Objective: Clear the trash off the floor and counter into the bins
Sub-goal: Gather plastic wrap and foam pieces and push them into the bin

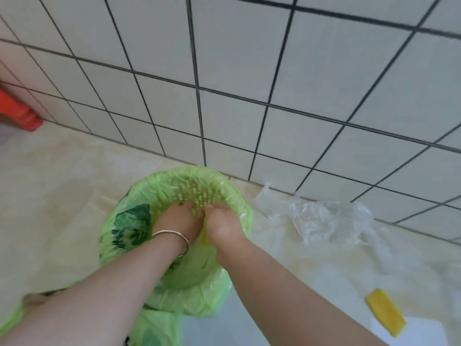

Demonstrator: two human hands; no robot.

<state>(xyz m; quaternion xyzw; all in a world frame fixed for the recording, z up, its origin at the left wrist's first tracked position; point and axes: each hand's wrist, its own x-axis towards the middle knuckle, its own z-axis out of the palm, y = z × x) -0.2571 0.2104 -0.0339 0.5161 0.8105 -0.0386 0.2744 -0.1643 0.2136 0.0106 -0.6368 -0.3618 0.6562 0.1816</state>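
Observation:
A round bin lined with a green plastic bag (232, 196) stands on the floor against the tiled wall. Both my hands reach down inside it. My left hand (178, 219), with a thin bangle on the wrist, and my right hand (223, 224) are side by side, fingers curled into the green liner at the bin's far inner wall. A sliver of something yellow (205, 237) shows between my wrists; what it is cannot be told. A crumpled clear plastic bag (321, 218) lies on the floor to the right of the bin.
A yellow ribbed piece (385, 312) lies on the floor at the lower right, partly on a white sheet (424, 333). A red plastic object (17, 112) sits at the far left by the wall. More green bag (154, 328) bunches below the bin.

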